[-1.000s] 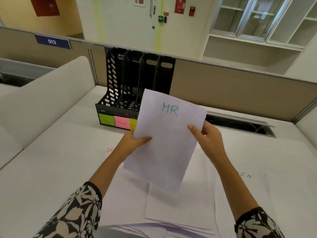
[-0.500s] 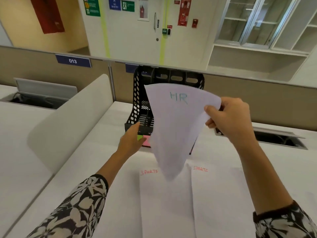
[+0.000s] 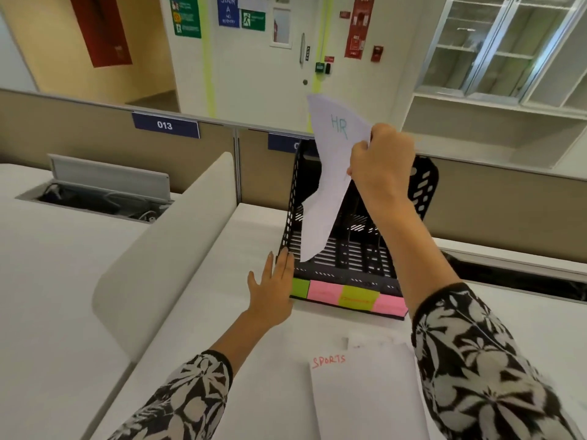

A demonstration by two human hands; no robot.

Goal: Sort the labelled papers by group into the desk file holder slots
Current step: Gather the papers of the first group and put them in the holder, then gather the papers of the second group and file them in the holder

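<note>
Above the black file holder (image 3: 359, 249), the right hand (image 3: 378, 163) pinches the HR paper (image 3: 330, 173) by its upper edge, its lower corner hanging over the leftmost slot. The left hand (image 3: 273, 287), fingers flat and empty, presses the holder's left wall. A SPORTS paper (image 3: 362, 395) lies on the desk (image 3: 222, 312) nearby.

Ahead of you, a blue "013" plate (image 3: 165, 125) tops the beige partition (image 3: 79, 128); beyond it, a white door (image 3: 254, 74) carries a "STAIR A" sign (image 3: 228, 10), with glass-fronted cabinets (image 3: 495, 49) to its right.
</note>
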